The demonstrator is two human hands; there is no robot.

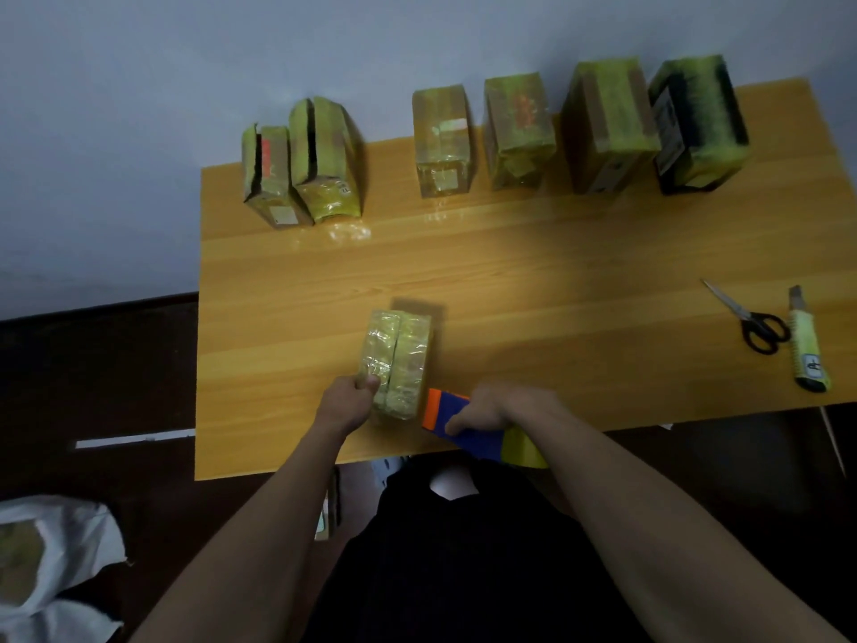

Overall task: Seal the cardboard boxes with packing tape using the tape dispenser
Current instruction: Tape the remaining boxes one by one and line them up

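Head view | cardboard box (pixel 398 362), lower centre of frame, is gripped by left hand (pixel 348 401), likely for steadying | tape dispenser (pixel 457 422), beside box, is clasped by right hand (pixel 491 408), seemingly poised for taping

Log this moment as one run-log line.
step: taping front box | left hand: grips box near end | right hand: holds tape dispenser beside box | scissors, utility knife: idle right

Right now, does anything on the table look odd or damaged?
Yes. The two boxes at the back left gape open along their tops, with ragged flap edges, unlike the four taped boxes to their right.
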